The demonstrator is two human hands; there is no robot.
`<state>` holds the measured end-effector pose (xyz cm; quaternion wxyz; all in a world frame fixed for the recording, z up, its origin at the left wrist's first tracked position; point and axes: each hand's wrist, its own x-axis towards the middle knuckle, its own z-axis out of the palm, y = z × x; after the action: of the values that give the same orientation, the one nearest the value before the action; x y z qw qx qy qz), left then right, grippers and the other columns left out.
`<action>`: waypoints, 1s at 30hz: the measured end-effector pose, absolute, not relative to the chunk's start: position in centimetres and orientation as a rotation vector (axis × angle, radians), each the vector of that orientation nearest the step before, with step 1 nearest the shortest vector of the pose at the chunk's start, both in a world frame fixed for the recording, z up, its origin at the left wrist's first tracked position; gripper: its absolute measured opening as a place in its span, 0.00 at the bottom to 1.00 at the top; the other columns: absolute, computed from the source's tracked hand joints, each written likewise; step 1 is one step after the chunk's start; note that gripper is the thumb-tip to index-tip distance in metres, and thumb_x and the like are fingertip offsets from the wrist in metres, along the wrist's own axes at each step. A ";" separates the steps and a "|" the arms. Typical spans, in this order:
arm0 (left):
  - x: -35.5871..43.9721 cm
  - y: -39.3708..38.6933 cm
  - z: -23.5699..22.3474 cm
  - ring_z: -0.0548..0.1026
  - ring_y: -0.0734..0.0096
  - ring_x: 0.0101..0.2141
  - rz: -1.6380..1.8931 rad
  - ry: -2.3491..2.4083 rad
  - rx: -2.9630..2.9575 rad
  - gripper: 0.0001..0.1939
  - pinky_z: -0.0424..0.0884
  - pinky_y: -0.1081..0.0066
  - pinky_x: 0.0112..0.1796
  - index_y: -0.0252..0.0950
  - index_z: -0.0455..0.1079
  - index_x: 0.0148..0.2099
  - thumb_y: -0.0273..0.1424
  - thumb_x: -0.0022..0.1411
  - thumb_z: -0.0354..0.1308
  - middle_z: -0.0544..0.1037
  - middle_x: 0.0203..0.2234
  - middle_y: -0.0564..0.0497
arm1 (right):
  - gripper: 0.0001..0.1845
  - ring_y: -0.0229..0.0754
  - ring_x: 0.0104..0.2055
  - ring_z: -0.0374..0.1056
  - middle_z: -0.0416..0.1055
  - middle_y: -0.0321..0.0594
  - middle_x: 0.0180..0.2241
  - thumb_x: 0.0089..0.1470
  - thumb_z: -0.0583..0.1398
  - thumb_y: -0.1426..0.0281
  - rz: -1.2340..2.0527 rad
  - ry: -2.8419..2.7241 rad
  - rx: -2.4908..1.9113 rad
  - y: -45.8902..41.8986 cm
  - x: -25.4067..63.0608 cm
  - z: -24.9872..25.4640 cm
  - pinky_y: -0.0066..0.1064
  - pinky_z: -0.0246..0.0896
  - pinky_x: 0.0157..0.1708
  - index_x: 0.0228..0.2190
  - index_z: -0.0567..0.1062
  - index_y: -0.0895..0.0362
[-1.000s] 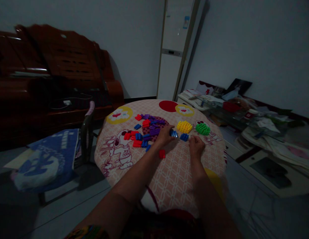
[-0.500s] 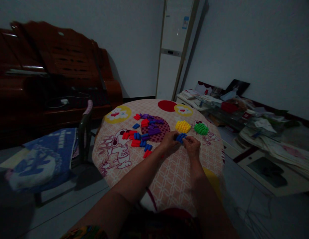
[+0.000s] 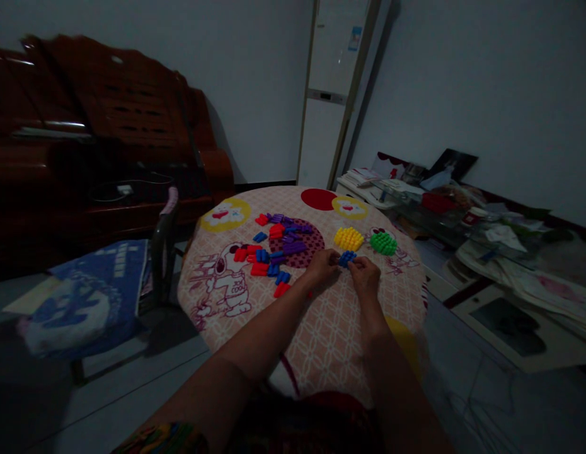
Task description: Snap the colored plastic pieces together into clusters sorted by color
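Observation:
A small cluster of ridged blue plastic blocks (image 3: 346,258) lies on the patterned cloth, between my two hands. My left hand (image 3: 322,267) presses its closed fingers against the cluster's left side. On the right side, the curled fingertips of my right hand (image 3: 365,275) pinch the same cluster. Just beyond is a bigger group of yellow blocks (image 3: 348,238), and a group of green blocks (image 3: 383,243) sits to its right. Left of my hands are scattered purple blocks (image 3: 293,244), red blocks (image 3: 259,269) and loose blue blocks (image 3: 283,277). My left forearm hides most of one red piece.
The round table (image 3: 331,340) wears a cartoon-print cloth. A chair with a blue cover (image 3: 99,296) stands at the left, before a wooden sofa (image 3: 127,120). To the right runs a cluttered low cabinet (image 3: 491,328). A tall white appliance (image 3: 324,139) is behind the table.
My left hand has carried blue blocks rightward to the blue cluster, and my right hand has closed in on it. In the last half second both hands have stayed around it.

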<state>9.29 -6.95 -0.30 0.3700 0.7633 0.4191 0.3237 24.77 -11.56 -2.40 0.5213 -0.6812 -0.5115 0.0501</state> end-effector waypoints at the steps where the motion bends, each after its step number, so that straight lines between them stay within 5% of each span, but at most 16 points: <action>1: 9.3 -6.9 -0.3 0.79 0.66 0.38 0.821 1.086 1.959 0.20 0.73 0.71 0.40 0.29 0.76 0.48 0.21 0.50 0.66 0.82 0.38 0.45 | 0.12 0.46 0.26 0.71 0.75 0.41 0.22 0.41 0.62 0.59 0.120 -1.216 -1.633 -11.6 24.8 -2.4 0.34 0.64 0.31 0.25 0.75 0.55; 9: 3.8 -5.5 2.8 0.78 0.59 0.46 0.775 1.465 2.189 0.19 0.71 0.66 0.48 0.33 0.76 0.50 0.23 0.55 0.61 0.80 0.46 0.42 | 0.17 0.45 0.26 0.69 0.75 0.43 0.22 0.47 0.59 0.54 -0.025 -1.152 -1.611 -12.3 24.8 -2.3 0.33 0.62 0.30 0.25 0.75 0.56; 19: -3.5 -4.8 4.5 0.78 0.49 0.50 0.167 1.958 2.100 0.21 0.75 0.64 0.46 0.34 0.77 0.50 0.33 0.53 0.67 0.80 0.47 0.36 | 0.18 0.43 0.25 0.67 0.74 0.43 0.23 0.49 0.59 0.55 -0.026 -1.155 -1.584 -12.2 25.0 -2.8 0.32 0.60 0.28 0.24 0.75 0.57; 26: -2.0 -4.1 3.8 0.77 0.52 0.50 0.789 1.706 2.025 0.15 0.72 0.60 0.52 0.32 0.78 0.49 0.29 0.59 0.60 0.81 0.46 0.39 | 0.18 0.42 0.25 0.67 0.74 0.42 0.22 0.51 0.58 0.55 -0.069 -1.173 -1.564 -12.4 24.6 -2.4 0.31 0.60 0.29 0.25 0.75 0.56; 30: 2.0 -4.7 3.0 0.80 0.66 0.35 0.960 1.154 1.716 0.11 0.76 0.67 0.41 0.31 0.74 0.46 0.26 0.62 0.56 0.82 0.34 0.47 | 0.19 0.41 0.24 0.68 0.74 0.41 0.22 0.53 0.58 0.53 -0.053 -1.243 -1.515 -12.6 23.4 -2.1 0.31 0.61 0.28 0.25 0.75 0.56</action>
<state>2.03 -4.74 2.98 0.4175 0.6840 0.4597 0.3827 23.37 -12.61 -2.13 0.5569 -0.6420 -0.5265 -0.0225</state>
